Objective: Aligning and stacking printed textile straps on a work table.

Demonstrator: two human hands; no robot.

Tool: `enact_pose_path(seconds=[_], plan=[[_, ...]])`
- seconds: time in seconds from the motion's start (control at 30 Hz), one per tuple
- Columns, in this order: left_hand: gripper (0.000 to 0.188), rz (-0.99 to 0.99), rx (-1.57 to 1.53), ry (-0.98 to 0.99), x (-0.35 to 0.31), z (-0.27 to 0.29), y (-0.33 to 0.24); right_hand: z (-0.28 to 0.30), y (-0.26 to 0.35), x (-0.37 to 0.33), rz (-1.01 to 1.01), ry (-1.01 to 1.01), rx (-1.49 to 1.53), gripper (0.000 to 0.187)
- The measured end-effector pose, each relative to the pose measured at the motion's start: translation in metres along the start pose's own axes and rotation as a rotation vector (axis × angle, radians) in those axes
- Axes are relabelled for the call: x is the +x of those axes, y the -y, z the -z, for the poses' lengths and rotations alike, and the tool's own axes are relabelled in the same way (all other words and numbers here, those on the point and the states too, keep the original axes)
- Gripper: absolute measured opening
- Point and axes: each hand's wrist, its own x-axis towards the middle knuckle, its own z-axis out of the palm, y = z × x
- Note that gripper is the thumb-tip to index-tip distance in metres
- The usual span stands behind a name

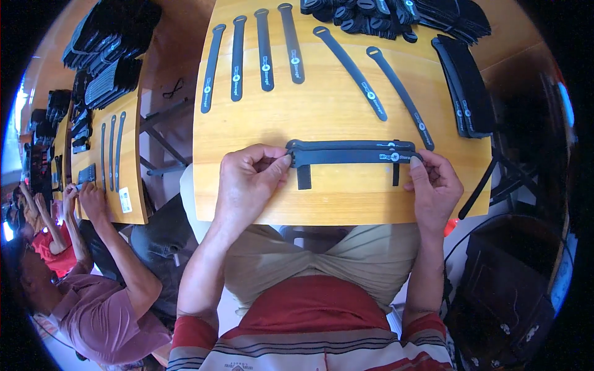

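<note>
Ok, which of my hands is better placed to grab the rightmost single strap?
Probably your right hand: the near end of that single strap lies just beyond it. Your left hand is farther off, pinching the opposite end of the held straps.

Light is bright and fairly even on the desk (260,123) around the fingers (272,174), its wood warm yellow. A soft-edged shadow falls just beyond the left fingers. Between both sets of fingers, the dark straps (343,157) look sharp, their pale print crisp. Well left of the fingers, a white glare patch (7,231) burns out; far right, a bluish strip (564,102) glows. Below and right of the right fingers, a black bag (501,284) sinks into gloom. Fisheye distortion bends outlying edges, stretches the co-worker (102,309) leftward, and leaves black corners.
</note>
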Motion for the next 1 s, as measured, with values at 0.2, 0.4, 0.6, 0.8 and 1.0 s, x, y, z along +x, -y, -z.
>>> enact_pose_path(seconds=[0.2,0.4,0.6,0.8,1.0], plan=[[0.011,-0.009,0.035,0.000,-0.0002,0.0009,0.0002,-0.0001,0.0006,0.0019,0.016,-0.009,-0.025,0.014],[0.009,0.012,0.041,-0.034,0.0000,-0.0010,-0.0001,-0.0013,0.0010,0.0029,-0.010,-0.008,-0.043,0.013],[0.007,0.003,0.033,-0.047,0.0004,-0.0019,0.0006,-0.0018,-0.0004,0.0033,0.019,-0.030,-0.051,0.013],[0.010,0.034,0.032,-0.054,-0.0012,-0.0024,-0.0025,-0.0032,0.0007,0.0023,0.043,-0.035,-0.043,0.012],[0.009,0.048,0.007,-0.060,-0.0003,-0.0027,-0.0005,-0.0038,0.0022,0.0012,0.041,-0.045,-0.048,0.011]])
